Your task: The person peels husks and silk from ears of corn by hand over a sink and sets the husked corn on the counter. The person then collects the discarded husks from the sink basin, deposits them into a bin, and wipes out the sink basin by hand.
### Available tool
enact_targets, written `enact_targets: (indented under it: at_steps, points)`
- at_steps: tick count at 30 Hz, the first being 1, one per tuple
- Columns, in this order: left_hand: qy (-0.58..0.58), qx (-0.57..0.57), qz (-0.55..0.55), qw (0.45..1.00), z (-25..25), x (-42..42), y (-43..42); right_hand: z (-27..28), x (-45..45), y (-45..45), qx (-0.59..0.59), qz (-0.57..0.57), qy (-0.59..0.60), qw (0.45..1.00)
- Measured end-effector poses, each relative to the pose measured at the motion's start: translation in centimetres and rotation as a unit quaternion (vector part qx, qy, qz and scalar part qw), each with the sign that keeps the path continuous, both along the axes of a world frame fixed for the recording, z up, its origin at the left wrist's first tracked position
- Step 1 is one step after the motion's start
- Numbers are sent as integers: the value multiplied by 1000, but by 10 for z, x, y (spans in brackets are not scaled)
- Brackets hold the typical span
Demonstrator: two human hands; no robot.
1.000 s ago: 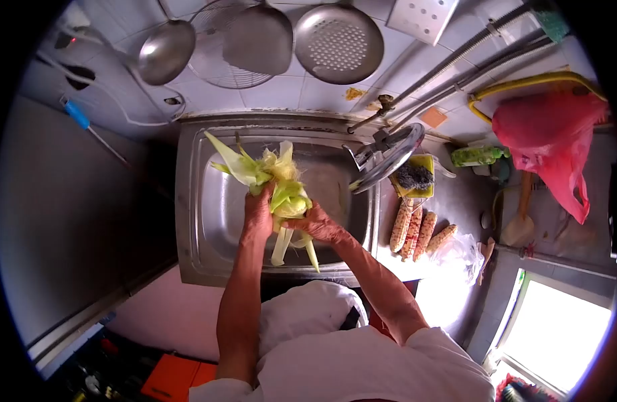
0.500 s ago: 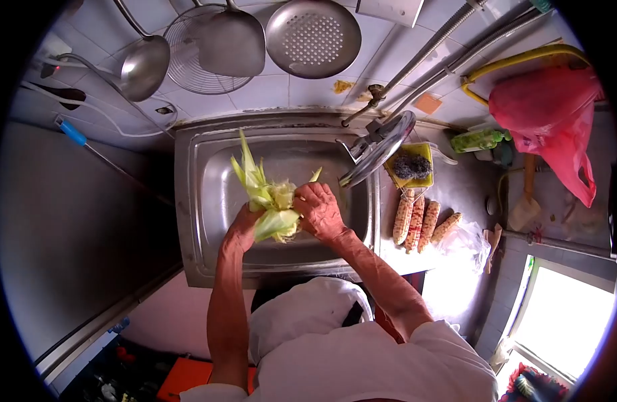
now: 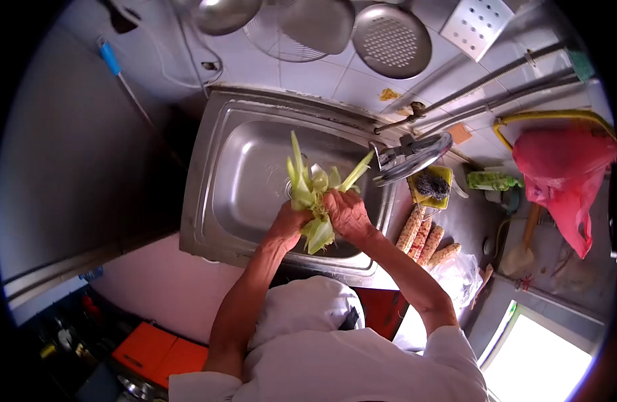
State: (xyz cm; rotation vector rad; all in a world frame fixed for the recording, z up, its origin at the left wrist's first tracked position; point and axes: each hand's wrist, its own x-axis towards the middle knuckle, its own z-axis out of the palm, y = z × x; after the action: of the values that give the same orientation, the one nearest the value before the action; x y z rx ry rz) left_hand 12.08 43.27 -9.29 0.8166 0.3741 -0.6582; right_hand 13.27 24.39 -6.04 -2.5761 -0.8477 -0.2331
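Over the metal sink [image 3: 206,194], a bunch of pale green corn husks [image 3: 300,182] is held between both hands. My left hand [image 3: 289,221] is closed round its left side, low down. On the right side, my right hand [image 3: 348,213] is closed with bent fingers on the husk leaves. Long leaves stick up and out to the right above the hands, and a wide leaf hangs below them. Whether a cob is inside cannot be seen. Several speckled corn cobs [image 3: 411,229] without husks lie on the counter right of the sink.
A round metal lid or disc [image 3: 415,161] leans at the sink's right edge by the tap. Behind the cobs sits a yellow tray [image 3: 439,194] with a dark scourer. A pink bag [image 3: 566,164] hangs at the right. Ladles and strainers [image 3: 393,41] hang on the wall.
The view has turned and shifted, so the sink looks tilted. Both hands have stayed on the husks; my right hand has moved from the lower leaves to the upper right ones.
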Motion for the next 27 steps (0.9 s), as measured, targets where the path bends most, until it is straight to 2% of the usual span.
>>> enact_targets:
  at_steps: [1, 3, 4, 5, 7, 8, 9, 11, 12, 14, 15, 17, 18, 20, 21, 23, 24, 26, 27]
  points:
    - [2, -1, 12, 1000, -2, -3, -2, 0, -3, 3, -1, 12, 2, 1000]
    - [24, 25, 101, 994, 5, -7, -1, 1, -8, 12, -23, -40, 7, 999]
    - [31, 44, 142, 988, 10, -10, 1, 3, -10, 13, 4, -38, 92, 995]
    - [34, 51, 166, 984, 9, -12, 12, 13, -13, 22, -50, -66, 79, 993]
    - [22, 94, 220, 971, 6, -19, 39, 23, -19, 28, -10, -47, 159, 986]
    - [10, 39, 259, 965, 0, -27, 59, 20, -21, 28, 15, -8, 164, 986]
    - [-24, 53, 261, 964, -6, -35, 81, 13, -25, 29, 15, 8, 167, 986]
    - [-37, -22, 300, 953, -3, -59, 130, -13, -42, 29, 27, 9, 219, 975]
    - [-52, -38, 331, 941, -9, -73, 155, -29, -55, 31, -12, -10, 257, 966]
    - [-93, -25, 400, 912, -6, -101, 196, -50, -82, 44, 3, -16, 285, 958]
    - [-116, 4, 435, 893, 7, -114, 216, -63, -97, 53, 20, -32, 313, 949]
    - [1, 121, 505, 855, 14, -143, 256, -97, -131, 68, 22, -28, 276, 960]
    - [8, 120, 508, 853, 7, -161, 278, -95, -140, 78, -19, -26, 289, 957]
    - [66, 380, 447, 807, -20, -193, 324, -93, -146, 103, -142, -38, 282, 948]
    - [73, 379, 445, 808, -41, -206, 345, -92, -147, 112, -147, -37, 287, 946]
    - [131, 517, 371, 761, -96, -231, 382, -95, -147, 119, -96, -79, 287, 950]
    - [143, 511, 361, 766, -129, -245, 398, -97, -147, 124, -74, -81, 228, 967]
    - [111, 676, 174, 707, -199, -258, 428, -103, -144, 127, -102, -73, 207, 970]
    - [123, 670, 167, 712, -224, -258, 434, -107, -147, 126, -101, -71, 206, 971]
